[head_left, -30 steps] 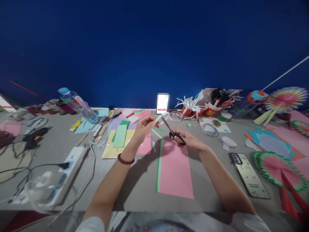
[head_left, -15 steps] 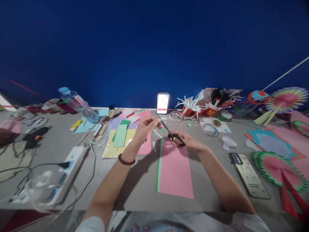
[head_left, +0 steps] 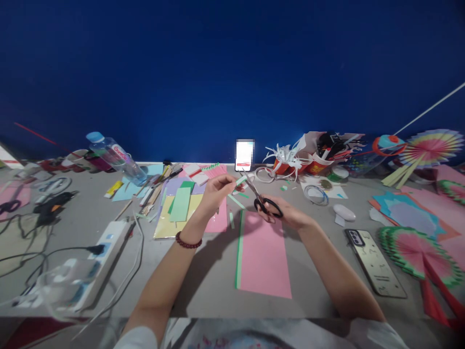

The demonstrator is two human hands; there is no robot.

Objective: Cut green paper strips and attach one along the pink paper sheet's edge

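My left hand (head_left: 218, 193) pinches a small light green paper strip (head_left: 240, 181) between thumb and fingertips, above the table. Black-handled scissors (head_left: 260, 201) are in my right hand (head_left: 281, 211), fingers through the loops. Their blades point up and away, close to the strip's right end; whether they touch it I cannot tell. Below both hands lies a pink paper sheet (head_left: 264, 257) with dark and light green bands along its left edge. Thin green paper offcuts (head_left: 232, 220) are scattered just left of its top.
Left of the hands, green paper pieces (head_left: 180, 203) lie on a yellow packet (head_left: 160, 228). A power strip (head_left: 103, 261) with cables and a tilted bottle (head_left: 118, 154) are farther left. A lit phone (head_left: 243, 155) leans at the back. Another phone (head_left: 378, 264) and paper fans (head_left: 417, 252) lie right.
The scissors have shifted slightly right, their handles spread a little wider. More of the light green strip shows at my left fingertips. A dark blurred shape at the far left edge has gone.
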